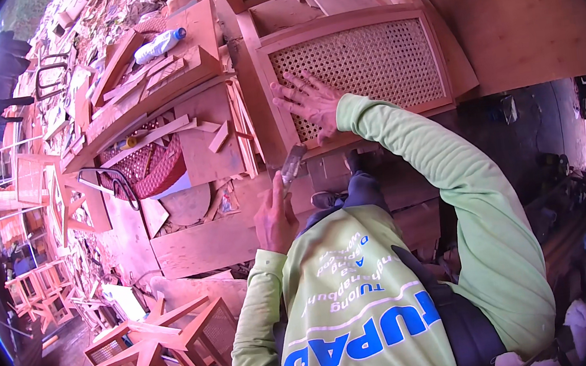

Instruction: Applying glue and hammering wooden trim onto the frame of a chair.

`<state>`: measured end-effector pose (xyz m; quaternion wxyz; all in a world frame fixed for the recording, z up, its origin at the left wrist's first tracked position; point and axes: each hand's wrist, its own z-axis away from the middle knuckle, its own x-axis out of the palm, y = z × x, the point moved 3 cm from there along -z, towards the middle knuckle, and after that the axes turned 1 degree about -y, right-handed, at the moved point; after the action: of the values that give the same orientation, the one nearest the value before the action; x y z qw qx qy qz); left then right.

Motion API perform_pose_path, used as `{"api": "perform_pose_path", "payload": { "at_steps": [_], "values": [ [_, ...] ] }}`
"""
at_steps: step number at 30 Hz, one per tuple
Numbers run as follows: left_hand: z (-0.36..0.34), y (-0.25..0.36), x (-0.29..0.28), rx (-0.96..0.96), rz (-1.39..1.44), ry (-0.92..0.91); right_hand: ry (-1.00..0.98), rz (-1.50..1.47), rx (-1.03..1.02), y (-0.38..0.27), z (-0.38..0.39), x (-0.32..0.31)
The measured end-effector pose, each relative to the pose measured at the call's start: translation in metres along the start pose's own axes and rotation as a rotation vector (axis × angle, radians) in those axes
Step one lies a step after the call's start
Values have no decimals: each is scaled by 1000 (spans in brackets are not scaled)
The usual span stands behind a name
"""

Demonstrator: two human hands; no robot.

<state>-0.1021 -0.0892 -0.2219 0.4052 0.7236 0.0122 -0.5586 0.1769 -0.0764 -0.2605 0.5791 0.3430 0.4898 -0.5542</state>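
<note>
In front of me stands a wooden chair, its seat a woven cane panel [366, 59] set in a reddish wood frame [435, 44]. My right hand [311, 103] lies over the panel's near left part, palm down with fingers spread. My left hand [277, 217] is closed around the handle of a flat-ended hand tool [294, 162], perhaps a scraper or brush; its exact kind cannot be made out. The tool points up toward the near left corner of the seat frame, and I cannot tell whether they touch.
Left of the chair, a workbench [205, 106] bears wood offcuts, a plastic bottle [160, 45] and a red woven basket [161, 165]. Wooden chair frames [163, 342] stand at the lower left. A large plywood sheet [519, 12] rises on the right. Wood scraps litter the ground at far left.
</note>
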Motion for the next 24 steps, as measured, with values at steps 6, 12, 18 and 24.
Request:
{"api": "perform_pose_path", "payload": {
  "at_steps": [6, 12, 18, 24],
  "values": [
    [2, 10, -11, 27, 66, 162, -28, -41, 12, 1, 2, -1],
    [11, -8, 8, 6, 8, -36, -37, 3, -5, -1, 0, 2],
    [1, 10, -4, 26, 12, 67, -20, -18, 10, -1, 1, -1],
    [-1, -6, 13, 14, 61, -59, -20, 52, 8, 0, -4, 6]
  ]
}}
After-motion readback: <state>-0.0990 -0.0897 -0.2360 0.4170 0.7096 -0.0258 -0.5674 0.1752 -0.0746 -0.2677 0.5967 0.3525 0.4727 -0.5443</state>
